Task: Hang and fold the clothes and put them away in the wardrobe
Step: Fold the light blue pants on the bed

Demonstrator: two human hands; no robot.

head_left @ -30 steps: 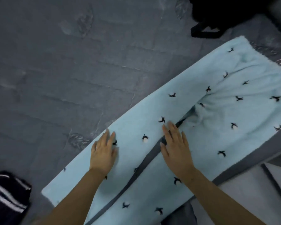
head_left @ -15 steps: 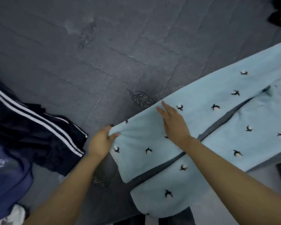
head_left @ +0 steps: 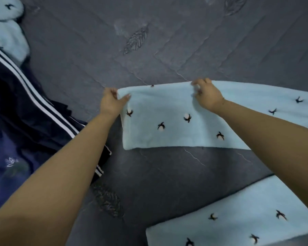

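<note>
Light-blue trousers pinched by left hand, right hand; waist cut off.

two hands, two light blue fleece garments, one striped dark garment, one grey quilt

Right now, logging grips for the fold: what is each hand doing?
Left hand: pinching the end corner of the light blue pants.
Right hand: gripping the same leg's upper edge.

free: grey quilt ahead | blocked: striped dark garment left, light-blue fleece lower right
</note>
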